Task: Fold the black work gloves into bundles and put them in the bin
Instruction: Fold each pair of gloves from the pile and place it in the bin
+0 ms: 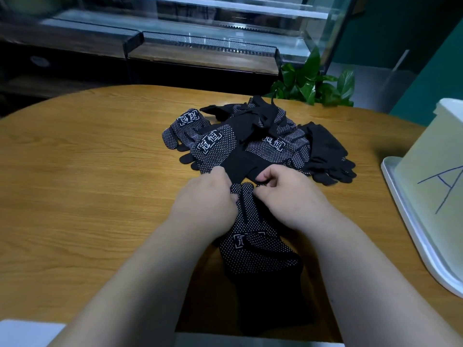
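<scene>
Glove (253, 249) clamped in left hand (208, 201), right hand (288, 196) grip; one pile (270, 146); one bin (431, 171).

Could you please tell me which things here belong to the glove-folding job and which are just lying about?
Job in hand: held glove, gripped by left hand and right hand; glove pile; bin.

Lying about: plant; display case; tray under the bin.

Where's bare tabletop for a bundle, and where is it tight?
The table is bare on the left, from the glove pile and left hand to the edge. A narrower strip lies between pile and the tray under the bin. Crowded centre: left and right hand grip a glove by the pile.
</scene>
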Available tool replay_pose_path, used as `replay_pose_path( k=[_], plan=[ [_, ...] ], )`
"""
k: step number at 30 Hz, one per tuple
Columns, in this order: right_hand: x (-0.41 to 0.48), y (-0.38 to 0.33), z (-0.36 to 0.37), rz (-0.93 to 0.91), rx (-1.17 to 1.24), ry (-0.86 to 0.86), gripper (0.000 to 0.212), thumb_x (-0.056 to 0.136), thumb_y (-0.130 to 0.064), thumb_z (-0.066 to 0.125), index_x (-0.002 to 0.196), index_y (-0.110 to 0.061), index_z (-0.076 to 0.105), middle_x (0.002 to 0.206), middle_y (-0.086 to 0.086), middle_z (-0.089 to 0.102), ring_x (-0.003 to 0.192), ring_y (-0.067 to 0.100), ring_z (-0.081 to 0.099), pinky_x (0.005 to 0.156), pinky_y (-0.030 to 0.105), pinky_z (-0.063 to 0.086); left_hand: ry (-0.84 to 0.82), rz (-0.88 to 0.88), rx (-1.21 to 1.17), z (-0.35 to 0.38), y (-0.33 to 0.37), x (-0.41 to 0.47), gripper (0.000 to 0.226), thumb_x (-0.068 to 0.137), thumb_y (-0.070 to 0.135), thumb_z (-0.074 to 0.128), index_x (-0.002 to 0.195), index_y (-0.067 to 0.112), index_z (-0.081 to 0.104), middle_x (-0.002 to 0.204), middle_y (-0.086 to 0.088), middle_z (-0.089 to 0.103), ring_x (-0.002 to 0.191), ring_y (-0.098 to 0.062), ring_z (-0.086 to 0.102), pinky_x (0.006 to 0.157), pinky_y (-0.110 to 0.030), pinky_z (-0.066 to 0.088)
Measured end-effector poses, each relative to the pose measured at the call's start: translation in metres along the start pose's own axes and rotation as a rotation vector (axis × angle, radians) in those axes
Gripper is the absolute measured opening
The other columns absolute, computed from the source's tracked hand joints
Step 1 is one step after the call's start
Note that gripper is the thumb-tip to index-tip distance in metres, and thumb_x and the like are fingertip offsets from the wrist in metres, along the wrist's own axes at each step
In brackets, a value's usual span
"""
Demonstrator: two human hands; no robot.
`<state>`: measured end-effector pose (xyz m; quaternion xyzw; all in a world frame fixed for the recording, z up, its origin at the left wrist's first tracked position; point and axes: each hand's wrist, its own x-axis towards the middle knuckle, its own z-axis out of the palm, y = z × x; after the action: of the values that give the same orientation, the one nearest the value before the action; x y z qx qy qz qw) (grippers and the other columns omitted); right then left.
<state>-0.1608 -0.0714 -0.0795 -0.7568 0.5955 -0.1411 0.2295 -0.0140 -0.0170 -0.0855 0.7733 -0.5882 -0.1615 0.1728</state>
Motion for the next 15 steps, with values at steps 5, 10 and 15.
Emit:
replay_pose_path(
  k=[5, 10, 15],
  plan=[
    [0.0070, -0.0087, 0.0012, -0.027, -0.142, -0.027, 0.023, 0.086, -0.048, 0.067, 0.086, -0.026, 0.059, 0.081, -0.011, 0.061, 0.082, 0.015, 0.058, 0.067, 0.031, 0.039, -0.029, -0.008, 0.000, -0.0038, -0.0009, 0.0008, 0.025, 0.093, 0.040, 0.062, 0.107, 0.021, 0.055, 0.097, 0.005, 0.055, 0.101, -0.022, 0.055, 0.074, -0.030, 0.035],
    [0.0106, -0.0079, 0.0008, -0.031, -0.148, -0.064, 0.023, 0.086, -0.046, 0.070, 0.084, -0.027, 0.058, 0.077, -0.012, 0.059, 0.072, 0.005, 0.053, 0.057, 0.027, 0.035, -0.037, 0.023, 0.003, -0.0038, -0.0038, 0.0030, 0.018, 0.092, 0.038, 0.064, 0.088, 0.025, 0.052, 0.090, 0.006, 0.054, 0.088, -0.018, 0.052, 0.068, -0.031, 0.033],
    [0.0106, -0.0050, -0.0002, -0.083, -0.162, -0.058, 0.025, 0.085, -0.048, 0.070, 0.081, -0.027, 0.058, 0.076, -0.011, 0.058, 0.069, 0.004, 0.051, 0.054, 0.027, 0.033, -0.041, 0.041, -0.122, -0.0079, -0.0076, 0.0085, 0.020, 0.088, 0.037, 0.070, 0.082, 0.027, 0.053, 0.084, 0.010, 0.058, 0.077, -0.010, 0.055, 0.068, -0.030, 0.041]
  ],
)
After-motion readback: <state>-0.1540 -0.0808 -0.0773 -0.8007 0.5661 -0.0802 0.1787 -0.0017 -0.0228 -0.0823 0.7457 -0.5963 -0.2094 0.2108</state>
